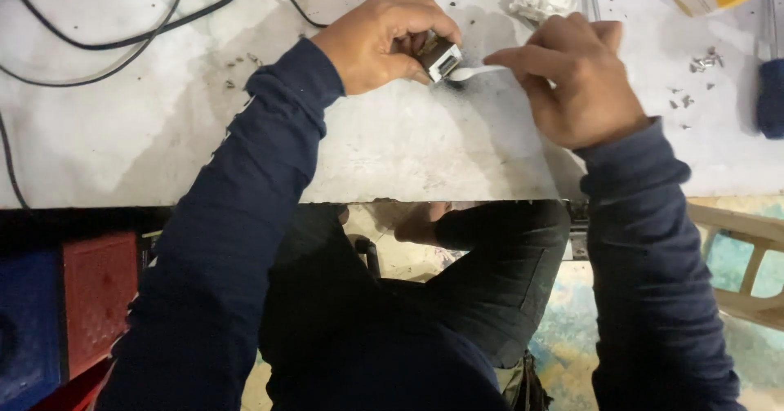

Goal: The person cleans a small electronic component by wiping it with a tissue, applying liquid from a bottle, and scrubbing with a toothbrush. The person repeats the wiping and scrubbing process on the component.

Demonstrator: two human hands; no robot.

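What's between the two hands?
In the head view, a small metal block held in the left hand, with a white strip running from it to the right hand, pinched in its fingertips.

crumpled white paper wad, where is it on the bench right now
In the head view the crumpled white paper wad lies on the white bench near the top edge, just beyond the right hand, right of the small metal block.

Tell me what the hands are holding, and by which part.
Left hand grips a small metal block by its rear sides; right hand pinches the white strip by its outer end.
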